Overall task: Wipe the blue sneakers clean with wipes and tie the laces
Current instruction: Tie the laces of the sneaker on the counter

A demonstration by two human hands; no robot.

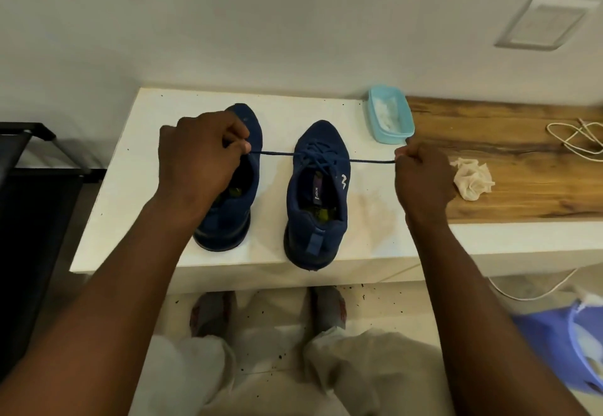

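Two blue sneakers stand side by side on a white counter (137, 207), toes toward the wall. The right sneaker (315, 216) has its lace (372, 161) pulled out taut to both sides. My left hand (199, 161) pinches the lace's left end above the left sneaker (228, 220), hiding much of that shoe. Level with the right sneaker's eyelets, my right hand (422, 177) grips the lace's right end in a fist. A crumpled used wipe (471, 179) lies on the wooden top beside my right hand.
A light blue tub (390, 115) with white wipes sits at the back where the white counter meets a wooden top (522, 154). A white cable (574, 138) lies at far right. A dark rack (36, 187) stands left; a purple bin (567, 350) sits on the floor, right.
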